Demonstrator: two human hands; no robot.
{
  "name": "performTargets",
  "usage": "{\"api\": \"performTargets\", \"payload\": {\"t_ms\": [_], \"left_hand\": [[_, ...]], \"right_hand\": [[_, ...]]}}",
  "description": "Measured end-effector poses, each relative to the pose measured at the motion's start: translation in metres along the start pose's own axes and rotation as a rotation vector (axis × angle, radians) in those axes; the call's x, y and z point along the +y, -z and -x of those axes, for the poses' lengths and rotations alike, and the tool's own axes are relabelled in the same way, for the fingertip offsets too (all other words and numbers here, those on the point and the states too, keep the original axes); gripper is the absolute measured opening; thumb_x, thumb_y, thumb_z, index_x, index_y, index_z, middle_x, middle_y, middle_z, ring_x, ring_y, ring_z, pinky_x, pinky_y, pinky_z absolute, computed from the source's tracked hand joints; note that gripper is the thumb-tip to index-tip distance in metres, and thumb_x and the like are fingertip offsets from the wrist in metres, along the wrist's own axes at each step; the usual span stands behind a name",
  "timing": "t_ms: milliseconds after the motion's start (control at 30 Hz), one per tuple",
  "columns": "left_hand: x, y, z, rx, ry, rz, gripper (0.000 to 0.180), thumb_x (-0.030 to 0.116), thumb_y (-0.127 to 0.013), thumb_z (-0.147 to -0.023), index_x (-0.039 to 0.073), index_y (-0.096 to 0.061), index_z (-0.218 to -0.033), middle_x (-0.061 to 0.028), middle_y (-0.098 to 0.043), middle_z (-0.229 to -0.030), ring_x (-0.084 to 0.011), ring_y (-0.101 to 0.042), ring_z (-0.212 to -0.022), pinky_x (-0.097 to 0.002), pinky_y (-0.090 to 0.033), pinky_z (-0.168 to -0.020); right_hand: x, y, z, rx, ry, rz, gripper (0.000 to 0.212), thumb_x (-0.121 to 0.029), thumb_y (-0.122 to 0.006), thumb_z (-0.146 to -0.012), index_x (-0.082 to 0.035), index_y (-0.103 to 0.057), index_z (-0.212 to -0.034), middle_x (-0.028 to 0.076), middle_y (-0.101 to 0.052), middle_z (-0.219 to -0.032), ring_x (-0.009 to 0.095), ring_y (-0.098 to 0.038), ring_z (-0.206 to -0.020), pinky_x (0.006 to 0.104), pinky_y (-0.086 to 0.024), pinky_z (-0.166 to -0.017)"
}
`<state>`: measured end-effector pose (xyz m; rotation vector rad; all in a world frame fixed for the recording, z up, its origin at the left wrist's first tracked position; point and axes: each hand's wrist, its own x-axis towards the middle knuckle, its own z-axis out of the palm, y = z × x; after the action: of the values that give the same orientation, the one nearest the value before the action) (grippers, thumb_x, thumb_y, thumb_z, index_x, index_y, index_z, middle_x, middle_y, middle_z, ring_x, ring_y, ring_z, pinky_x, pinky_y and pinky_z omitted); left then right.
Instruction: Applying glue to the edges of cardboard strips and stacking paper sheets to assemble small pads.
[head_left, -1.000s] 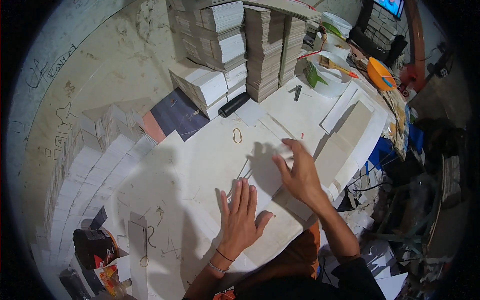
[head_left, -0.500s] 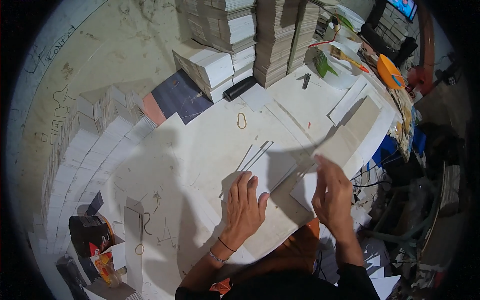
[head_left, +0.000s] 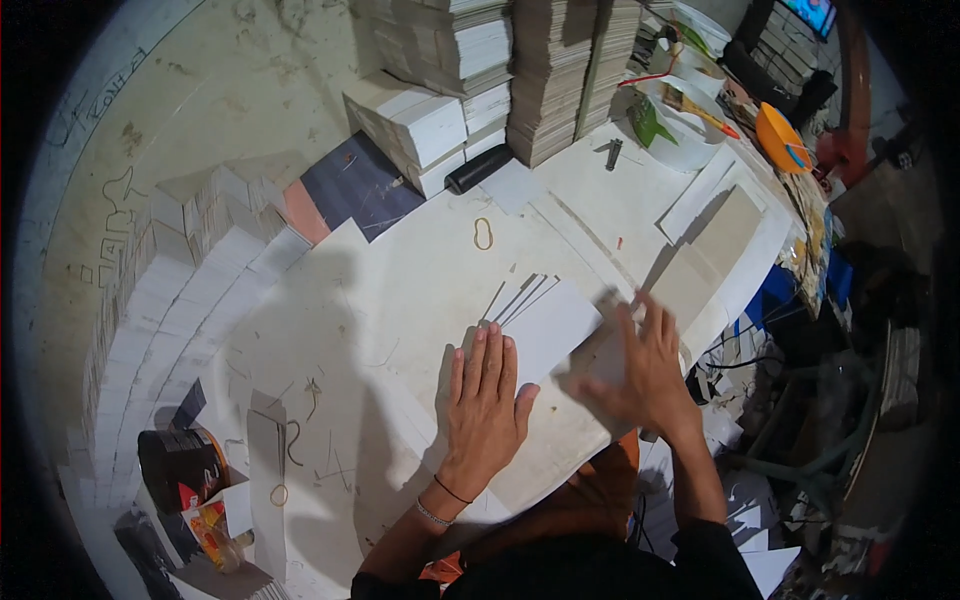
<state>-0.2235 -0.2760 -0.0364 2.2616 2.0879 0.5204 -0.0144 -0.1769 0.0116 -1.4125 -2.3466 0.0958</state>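
Observation:
My left hand (head_left: 483, 405) lies flat, fingers stretched, against the near left end of a small fanned pile of white cards (head_left: 560, 325) on the table. Several edges of the cards show beyond the fingertips. My right hand (head_left: 655, 385) is just right of the pile, its fingers apart and partly smeared by motion, and I see nothing held in it. Its fingertips are close to the near end of an overlapping row of grey-beige cards (head_left: 690, 275), part of which the hand hides.
Tall stacks of cut card (head_left: 560, 80) stand at the back, and white stacks (head_left: 170, 310) line the left. A rubber band (head_left: 483, 234), a black cylinder (head_left: 479, 170), a white tub with a brush (head_left: 680, 125) and an orange bowl (head_left: 778, 138) are beyond. A black container (head_left: 180, 470) stands near left.
My right hand has opened and shifted slightly left. The white card that was beside it no longer shows there, and the pile by my left hand is fanned wider. My left hand has barely moved.

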Motion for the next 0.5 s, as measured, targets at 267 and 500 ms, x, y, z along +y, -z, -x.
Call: {"api": "performTargets", "payload": {"t_ms": [267, 500], "left_hand": [[0.005, -0.011, -0.002, 0.11, 0.036, 0.126, 0.072, 0.029, -0.067, -0.096, -0.015, -0.042, -0.149, -0.0303, -0.039, -0.16, -0.0395, -0.036, -0.151, -0.0528, -0.026, -0.124], [0.005, -0.006, -0.006, 0.044, -0.054, 0.064, 0.063, 0.024, -0.063, -0.1, -0.012, -0.043, -0.149, -0.0295, -0.038, -0.159, -0.0409, -0.038, -0.149, -0.0525, -0.029, -0.122]], "right_hand": [[0.036, 0.024, 0.0, -0.65, -0.018, -0.234, 0.092, -0.035, -0.088, -0.073, 0.014, -0.049, -0.14, 0.036, -0.033, -0.156, 0.048, -0.034, -0.146, 0.0543, -0.032, -0.121], [0.014, 0.032, 0.031, -0.553, 0.134, 0.036, 0.101, -0.035, -0.089, -0.067, 0.019, -0.045, -0.14, 0.035, -0.029, -0.159, 0.048, -0.031, -0.149, 0.0526, -0.031, -0.123]]}}
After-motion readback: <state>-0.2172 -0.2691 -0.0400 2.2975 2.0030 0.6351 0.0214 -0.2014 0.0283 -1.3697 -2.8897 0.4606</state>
